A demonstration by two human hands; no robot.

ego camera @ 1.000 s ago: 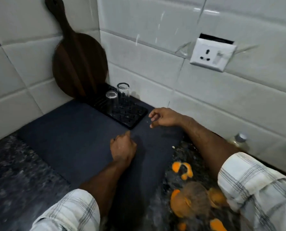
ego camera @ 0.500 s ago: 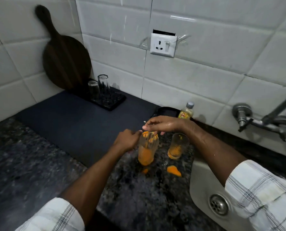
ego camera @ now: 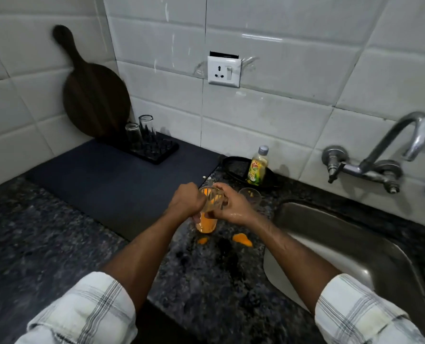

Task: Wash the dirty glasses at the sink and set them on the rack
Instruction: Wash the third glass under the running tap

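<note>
A dirty glass (ego camera: 207,223) with orange residue stands on the granite counter, left of the sink (ego camera: 350,247). My left hand (ego camera: 185,201) and my right hand (ego camera: 231,207) both wrap around its upper part. A second dirty glass (ego camera: 250,196) with a little orange inside stands just behind my right hand. Two clean glasses (ego camera: 142,131) rest upside down on the black rack (ego camera: 160,151) at the back left.
A dish soap bottle (ego camera: 258,166) stands on a black tray (ego camera: 233,167) by the wall. The tap (ego camera: 390,150) juts out over the sink. Orange spills (ego camera: 242,240) lie on the counter. A wooden board (ego camera: 95,95) leans in the corner, above a dark mat (ego camera: 102,182).
The view swung right from the rack to the sink. Both hands came back from the mat; the right went from the glass's rim to its side, and both now grip it.
</note>
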